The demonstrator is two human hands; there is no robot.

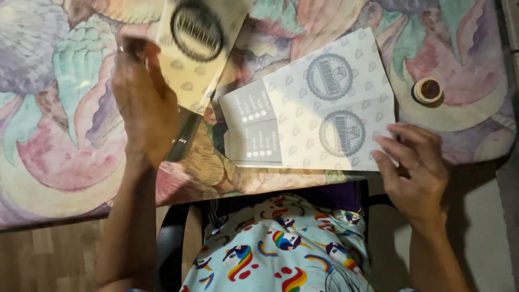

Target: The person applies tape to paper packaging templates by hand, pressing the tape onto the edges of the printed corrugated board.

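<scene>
My left hand (141, 103) is raised over the table and grips a flattened cream cardboard box (197, 48) with a dark round emblem, tilted toward the camera. Several similar flat pale boxes (319, 108) with round emblems and grey side panels lie stacked on the table before me. My right hand (413, 167) rests with fingertips on the lower right corner of that stack, fingers bent, at the table's near edge.
A colourful painted cloth (70, 140) covers the table. A small roll of tape (428, 90) sits at the right, beyond my right hand. My lap in patterned fabric (281, 243) and a dark chair are below the table edge; wooden floor lies at left.
</scene>
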